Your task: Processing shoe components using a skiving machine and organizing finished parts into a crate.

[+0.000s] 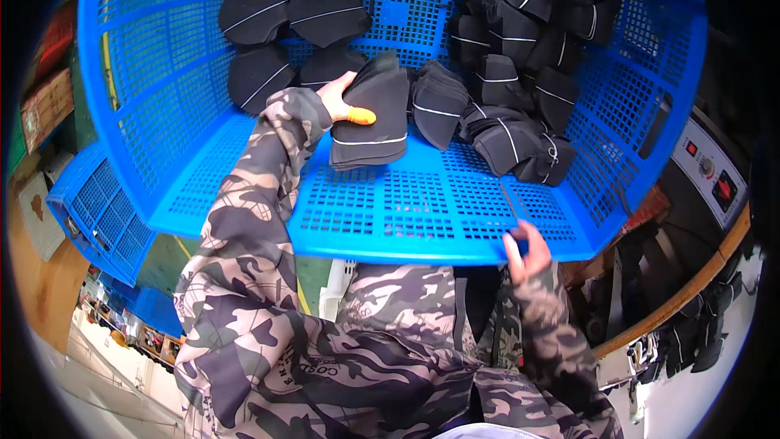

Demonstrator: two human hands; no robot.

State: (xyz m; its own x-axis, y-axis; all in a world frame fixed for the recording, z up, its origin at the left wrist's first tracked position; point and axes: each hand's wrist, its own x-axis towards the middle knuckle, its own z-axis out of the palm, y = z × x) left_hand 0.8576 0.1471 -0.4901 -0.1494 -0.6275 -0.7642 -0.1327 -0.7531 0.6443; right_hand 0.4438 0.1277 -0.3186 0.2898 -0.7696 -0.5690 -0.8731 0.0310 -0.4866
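Observation:
A big blue perforated plastic crate [422, 211] lies in front of me, holding several black fabric pieces with thin white seams. My left hand [343, 100], in a camouflage sleeve and with an orange cot on the thumb, grips a stack of these black pieces [370, 118] near the crate's middle. My right hand [526, 250] clasps the crate's near rim at the lower right. More black pieces lie at the back left [280, 24] and in a heap at the right [520, 57].
A second blue crate [101, 211] sits low at the left beside cardboard boxes [47, 106]. A machine panel with red buttons [711, 179] and a wooden table edge [691, 284] stand at the right, with dark pieces below.

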